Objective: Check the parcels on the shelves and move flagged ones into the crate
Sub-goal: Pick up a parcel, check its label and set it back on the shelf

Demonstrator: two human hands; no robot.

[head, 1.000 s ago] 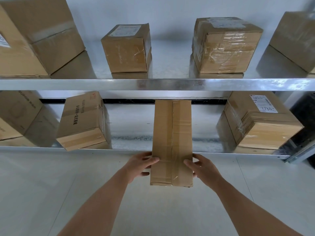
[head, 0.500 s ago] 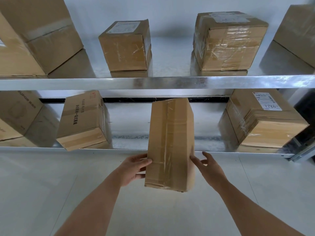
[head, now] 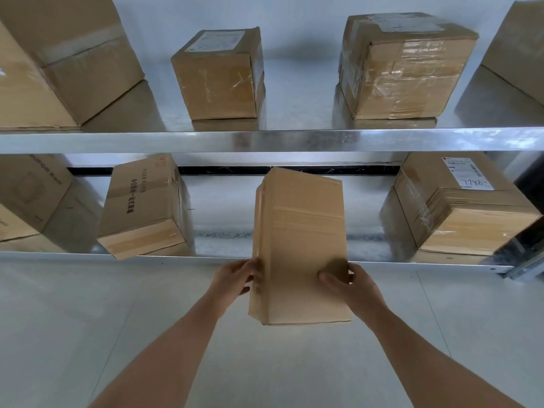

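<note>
1. Cardboard parcel (head: 301, 248), tall and narrow, held out in front of the lower shelf (head: 206, 258), its far end over the shelf lip.
2. Left hand (head: 235, 278) grips its left side; right hand (head: 350, 285) grips the right edge, thumb across the near face.
3. No label visible on this face; rotate slowly, check every side.
4. Crate not in view.

Matt brown cardboard parcel (head: 300, 248) with glossy clear tape; shelves (head: 265, 139) of shiny, reflective galvanised metal; floor (head: 59, 319) smooth, pale.
</note>
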